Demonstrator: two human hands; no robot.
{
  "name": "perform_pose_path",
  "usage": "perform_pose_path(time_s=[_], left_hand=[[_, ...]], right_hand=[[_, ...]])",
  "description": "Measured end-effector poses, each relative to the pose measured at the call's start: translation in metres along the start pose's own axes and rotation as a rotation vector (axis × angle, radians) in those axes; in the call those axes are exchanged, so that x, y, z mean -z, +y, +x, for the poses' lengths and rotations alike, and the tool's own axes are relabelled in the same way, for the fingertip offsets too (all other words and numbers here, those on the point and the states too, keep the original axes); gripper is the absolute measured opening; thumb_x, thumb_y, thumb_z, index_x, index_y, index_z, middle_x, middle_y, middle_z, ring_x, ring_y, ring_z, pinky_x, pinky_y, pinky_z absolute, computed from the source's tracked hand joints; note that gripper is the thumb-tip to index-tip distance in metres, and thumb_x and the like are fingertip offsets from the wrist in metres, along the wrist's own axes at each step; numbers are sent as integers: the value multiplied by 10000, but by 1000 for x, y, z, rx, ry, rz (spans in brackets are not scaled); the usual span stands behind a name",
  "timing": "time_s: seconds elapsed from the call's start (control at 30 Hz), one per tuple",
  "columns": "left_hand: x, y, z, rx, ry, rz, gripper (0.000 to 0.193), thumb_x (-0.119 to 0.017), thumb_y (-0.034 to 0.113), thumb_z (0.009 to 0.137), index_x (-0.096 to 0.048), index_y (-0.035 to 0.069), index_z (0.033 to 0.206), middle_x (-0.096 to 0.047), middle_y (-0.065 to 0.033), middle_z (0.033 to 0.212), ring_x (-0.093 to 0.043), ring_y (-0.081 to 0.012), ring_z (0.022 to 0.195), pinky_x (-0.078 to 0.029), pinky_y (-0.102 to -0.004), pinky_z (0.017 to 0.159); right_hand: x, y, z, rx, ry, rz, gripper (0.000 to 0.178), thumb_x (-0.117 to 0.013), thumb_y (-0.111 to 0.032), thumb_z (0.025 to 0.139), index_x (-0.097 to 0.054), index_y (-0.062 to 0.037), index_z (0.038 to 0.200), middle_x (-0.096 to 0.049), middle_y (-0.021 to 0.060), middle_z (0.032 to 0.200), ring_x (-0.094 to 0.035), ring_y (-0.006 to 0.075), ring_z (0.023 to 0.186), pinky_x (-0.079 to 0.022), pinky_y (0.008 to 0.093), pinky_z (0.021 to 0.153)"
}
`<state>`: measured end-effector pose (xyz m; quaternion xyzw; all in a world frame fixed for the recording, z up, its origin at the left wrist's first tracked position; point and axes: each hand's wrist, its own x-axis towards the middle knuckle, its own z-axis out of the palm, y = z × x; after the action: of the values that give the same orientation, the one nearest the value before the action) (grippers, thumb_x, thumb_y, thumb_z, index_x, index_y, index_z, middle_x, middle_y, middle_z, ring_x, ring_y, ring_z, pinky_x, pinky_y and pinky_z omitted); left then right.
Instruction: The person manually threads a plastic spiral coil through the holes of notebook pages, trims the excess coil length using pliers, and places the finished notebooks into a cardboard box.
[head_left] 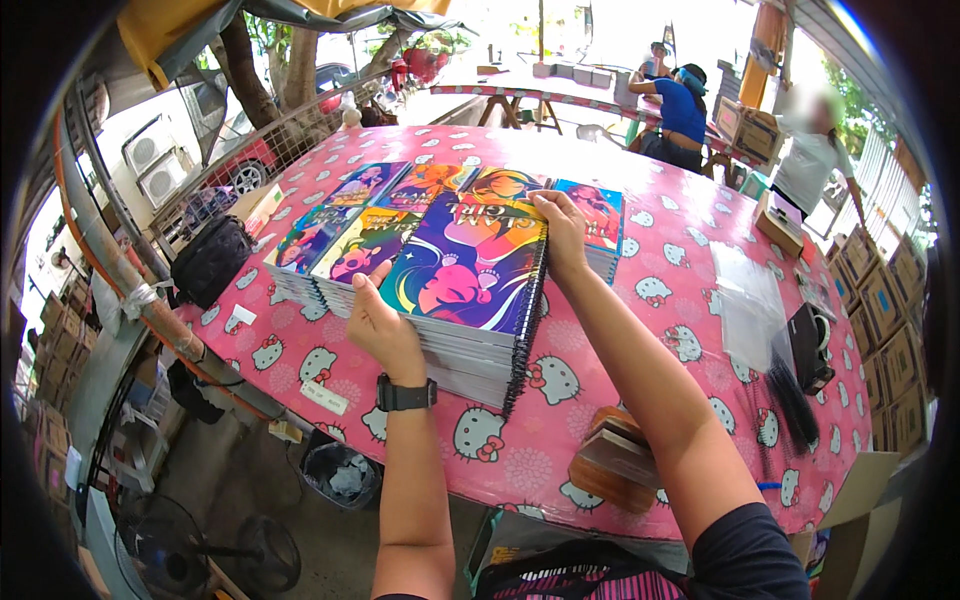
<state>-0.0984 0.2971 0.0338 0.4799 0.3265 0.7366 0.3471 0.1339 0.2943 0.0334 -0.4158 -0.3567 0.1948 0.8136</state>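
Head view: the notebook stack was at the near edge of the table, right in front of me. Fingers of my right hand were grasping its far right corner by the black spiral binding. My left hand was against the left edge, thumb at the cover; fingers partly hidden, couldn't tell if clamped. Risks, my read: uneven push, slick covers shear, stack topples; coils snag; overshoot far-left bumps the neighbouring stacks. Right forearm could clip the brown block.

Notebook stacks stand on the table (bag to their left, plastic sheets right).
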Motion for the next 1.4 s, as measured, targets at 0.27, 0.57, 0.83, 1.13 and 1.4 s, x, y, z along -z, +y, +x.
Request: perform_pose_path(time_s=[0.27, 0.57, 0.83, 1.13, 1.4], left_hand=[[1, 0, 0, -71, 34, 100, 519, -378, 346, 1005, -708, -46, 927, -685, -76, 744, -506, -99, 562, -393, -258, 496], [-1, 1, -1, -41, 60, 74, 520, -382, 339, 1003, -706, -55, 903, -686, -75, 734, -509, -91, 555, -380, -256, 481], [4, 3, 4, 38, 106, -54, 594, -350, 396, 1002, -675, -65, 818, -666, -106, 767, -601, -169, 680, -485, -277, 642], [-1, -10, 0, -103, 177, 132, 555, -379, 372, 1003, -663, -65, 811, -643, -105, 750, -573, -176, 658, -472, -297, 630], [25, 58, -8, -271, 177, -139, 146, -486, 140, 932, -546, 20, 989, -596, -65, 953, -532, -165, 901, -392, -307, 813]], right_hand=[[-2, 4, -4, -26, 5, 95, 146, -558, -116, 858, -602, -12, 950, -603, 44, 890, -538, 106, 813, -425, 230, 767], [3, 5, -1, 39, -56, -10, 196, -508, -74, 840, -576, -11, 1013, -537, 35, 908, -517, 97, 812, -434, 220, 745], [-5, -6, -7, -25, -11, 49, 170, -557, -170, 878, -605, -23, 949, -608, 47, 857, -571, 105, 762, -460, 234, 697], [8, 8, 0, 45, -62, 3, 185, -559, -185, 899, -587, -22, 982, -622, 62, 909, -577, 103, 778, -465, 231, 699], [39, -47, -7, 63, -57, -283, 348, -589, -192, 891, -494, -67, 1203, -623, 79, 1081, -569, 113, 941, -443, 269, 809]])
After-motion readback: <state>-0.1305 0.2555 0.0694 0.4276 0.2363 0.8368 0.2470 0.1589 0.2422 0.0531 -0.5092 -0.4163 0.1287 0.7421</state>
